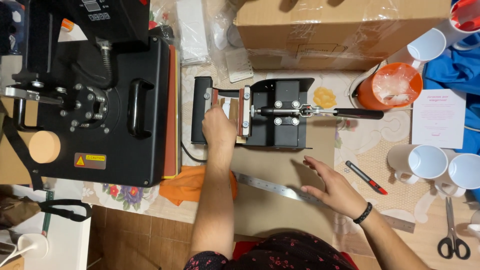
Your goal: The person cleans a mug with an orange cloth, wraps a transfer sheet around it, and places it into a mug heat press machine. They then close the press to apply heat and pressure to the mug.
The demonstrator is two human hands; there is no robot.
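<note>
A: Where the left hand (pixel 218 127) reaches into the mug press (pixel 252 114), we find it wrapped over a white mug (pixel 226 107) seated in the cradle between the black end plate and the reddish heating band. The fingers curl over the top of the mug, gripping it; only a sliver of white shows past the knuckles

B: And the right hand (pixel 332 187)?

A: It lies below and to the right of the mug press, fingers spread and flat, holding nothing, palm down on the brown sheet (pixel 280 170) and partly over the steel ruler (pixel 280 189)

B: How do we judge the mug will handle?

A: We take it for glazed ceramic: stiff, fairly weighty for its size, smooth enough to slip, and liable to chip against the metal frame. We would hold it around the body from above, as shown, since the handle cannot be seen inside the cradle. Whether the band is warm we cannot tell

B: What surrounds the mug press?

A: Its clamp lever (pixel 345 113) runs out to the right with a black grip. To the left stands the large flat heat press (pixel 105 100); above it, a cardboard box (pixel 340 30). To the right sit an orange cup (pixel 390 87), more white mugs (pixel 425 162), a red-tipped cutter (pixel 367 178) and, farther down, scissors (pixel 453 235)
</note>
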